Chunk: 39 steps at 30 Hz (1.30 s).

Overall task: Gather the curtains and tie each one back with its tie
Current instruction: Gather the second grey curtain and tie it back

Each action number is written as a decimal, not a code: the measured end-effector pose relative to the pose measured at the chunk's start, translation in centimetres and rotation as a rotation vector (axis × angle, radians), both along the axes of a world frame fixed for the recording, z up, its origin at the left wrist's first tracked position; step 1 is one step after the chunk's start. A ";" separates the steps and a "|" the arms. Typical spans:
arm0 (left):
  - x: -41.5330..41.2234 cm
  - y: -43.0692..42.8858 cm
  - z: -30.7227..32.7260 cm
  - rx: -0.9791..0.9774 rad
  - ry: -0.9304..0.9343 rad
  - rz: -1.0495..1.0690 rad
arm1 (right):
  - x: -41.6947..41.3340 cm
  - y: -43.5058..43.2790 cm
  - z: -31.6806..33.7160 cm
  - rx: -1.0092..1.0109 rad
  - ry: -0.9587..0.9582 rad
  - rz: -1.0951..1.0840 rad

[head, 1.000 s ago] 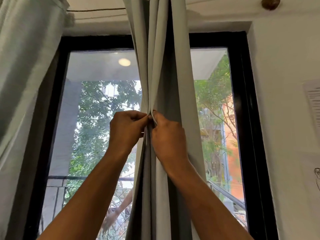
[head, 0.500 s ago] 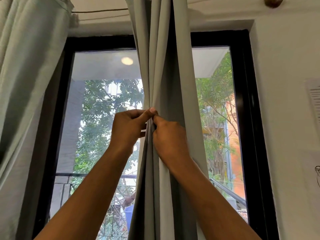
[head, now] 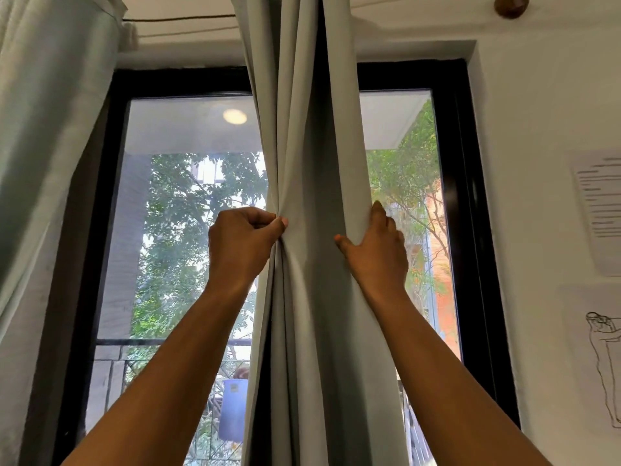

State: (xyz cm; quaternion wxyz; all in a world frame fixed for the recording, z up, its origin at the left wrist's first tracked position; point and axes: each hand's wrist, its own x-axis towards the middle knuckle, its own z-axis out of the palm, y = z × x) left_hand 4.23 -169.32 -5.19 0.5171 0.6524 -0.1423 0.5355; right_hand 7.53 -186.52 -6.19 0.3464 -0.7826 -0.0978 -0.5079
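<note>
The curtain hangs across the middle of the window. The left grip pinches its left folds; the right grip curls round its right edge. Advise bunching both edges together evenly before tying. Tie not visible.

Grey curtain is made of smooth matt cloth, window frame finished glossy black, wall painted matt white.

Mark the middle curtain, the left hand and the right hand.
middle curtain [head: 295, 146], head view, front fold, upper part.
left hand [head: 242, 245], head view, back of the hand.
right hand [head: 378, 253], head view, back of the hand.
</note>
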 end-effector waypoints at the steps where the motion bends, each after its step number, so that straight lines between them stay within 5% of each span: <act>1: -0.1 0.0 0.0 0.005 -0.005 0.014 | 0.3 -0.2 -0.1 0.013 -0.006 0.005; 12: -1.0 0.0 0.1 0.034 0.009 -0.042 | -4.8 3.5 -0.9 -0.034 -0.543 0.104; 16: -1.6 -0.4 0.1 -0.054 0.053 -0.243 | -4.6 5.5 -1.1 -0.272 -0.408 0.034; 20: -1.8 -0.5 0.1 -0.106 0.123 -0.368 | -4.2 5.6 -1.8 -0.281 -0.388 0.072; 26: -1.2 -0.5 0.4 -0.070 0.109 -0.276 | -3.6 4.9 -2.1 -0.315 -0.317 0.280; 29: -0.5 -0.5 0.9 -0.046 0.128 -0.192 | -1.2 2.1 -1.2 0.011 -0.075 0.703; 32: 0.0 -0.8 0.8 -0.011 0.111 -0.123 | 3.4 0.1 0.8 0.362 0.007 0.624; 36: 0.7 -1.0 0.4 -0.006 0.110 -0.088 | 7.4 0.4 3.3 0.514 0.494 0.921; 39: 1.0 -0.6 0.2 0.000 0.103 -0.067 | 8.2 0.8 3.3 0.484 0.510 0.954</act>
